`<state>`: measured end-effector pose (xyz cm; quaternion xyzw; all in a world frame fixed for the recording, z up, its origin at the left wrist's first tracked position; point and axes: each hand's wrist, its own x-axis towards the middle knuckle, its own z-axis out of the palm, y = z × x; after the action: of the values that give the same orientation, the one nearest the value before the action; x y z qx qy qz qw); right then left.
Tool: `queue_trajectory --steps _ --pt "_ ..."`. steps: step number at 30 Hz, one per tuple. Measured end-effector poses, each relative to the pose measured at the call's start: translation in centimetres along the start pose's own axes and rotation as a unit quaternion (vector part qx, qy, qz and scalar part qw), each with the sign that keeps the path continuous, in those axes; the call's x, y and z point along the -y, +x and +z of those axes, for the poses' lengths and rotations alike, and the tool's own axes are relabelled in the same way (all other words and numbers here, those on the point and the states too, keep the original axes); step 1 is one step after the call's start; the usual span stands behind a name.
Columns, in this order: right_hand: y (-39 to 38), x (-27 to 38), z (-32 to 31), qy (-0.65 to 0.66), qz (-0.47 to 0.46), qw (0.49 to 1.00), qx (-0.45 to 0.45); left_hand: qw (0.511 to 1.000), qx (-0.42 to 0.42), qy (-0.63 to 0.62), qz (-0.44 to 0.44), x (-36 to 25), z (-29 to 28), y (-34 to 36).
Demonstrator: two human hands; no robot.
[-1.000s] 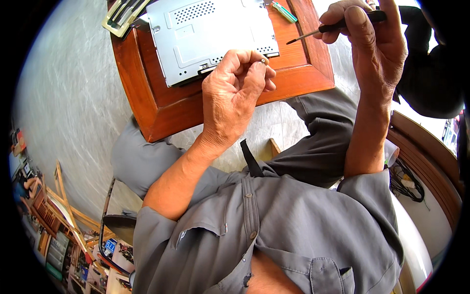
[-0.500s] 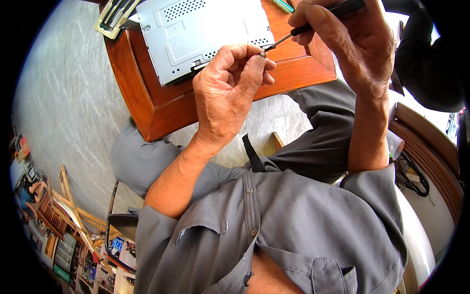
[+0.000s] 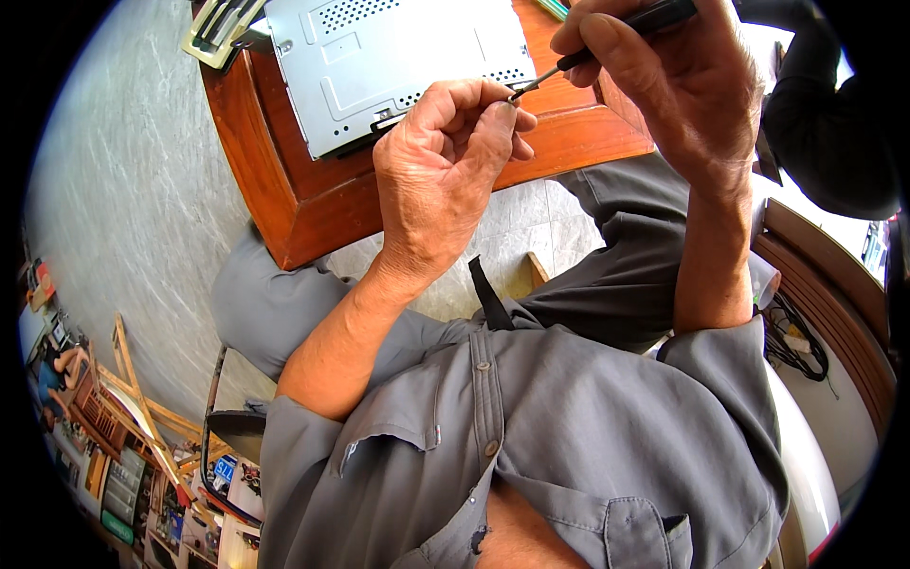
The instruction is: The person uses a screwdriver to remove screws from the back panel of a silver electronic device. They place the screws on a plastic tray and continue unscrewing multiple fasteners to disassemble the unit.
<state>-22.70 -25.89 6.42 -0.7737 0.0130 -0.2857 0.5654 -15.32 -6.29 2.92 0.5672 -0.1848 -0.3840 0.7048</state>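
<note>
My right hand (image 3: 687, 104) is wrapped round the black handle of a screwdriver (image 3: 654, 19), whose thin shaft slants down to the left. Its tip meets the pinched thumb and forefinger of my left hand (image 3: 436, 175). Between those fingertips is a tiny metal screw, mostly hidden now. Both hands are raised over the near edge of a reddish wooden table (image 3: 341, 213). Just beyond my left hand lies a flat silver metal case (image 3: 408, 47) with rows of vent holes and a dark slot along its near edge.
A cream plastic frame (image 3: 216, 36) sits at the table's far left corner, and a green item (image 3: 553, 8) at the back. Dark objects (image 3: 834, 142) stand at the right, above a coiled black cable (image 3: 801, 351). Wooden pieces (image 3: 152, 417) and clutter fill the lower left.
The screwdriver and my right hand have shifted slightly left. Its tip has come onto the screw at my left fingertips, which showed more plainly before.
</note>
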Motion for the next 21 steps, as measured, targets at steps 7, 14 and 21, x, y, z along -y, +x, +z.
queue_trajectory --steps 7,14,21 --pt "0.1 -0.2 -1.1 -0.045 -0.009 0.997 0.059 1.0 0.001 0.012 -0.015 0.1 -0.1 -0.1" --pt "0.1 0.2 -1.2 -0.058 -0.012 0.996 0.073 0.999 -0.007 0.029 0.015 0.3 -0.2 0.5" --pt "0.7 0.2 -1.5 -0.074 -0.07 0.994 0.035 0.965 0.015 0.21 0.154 -0.3 -0.2 1.7"
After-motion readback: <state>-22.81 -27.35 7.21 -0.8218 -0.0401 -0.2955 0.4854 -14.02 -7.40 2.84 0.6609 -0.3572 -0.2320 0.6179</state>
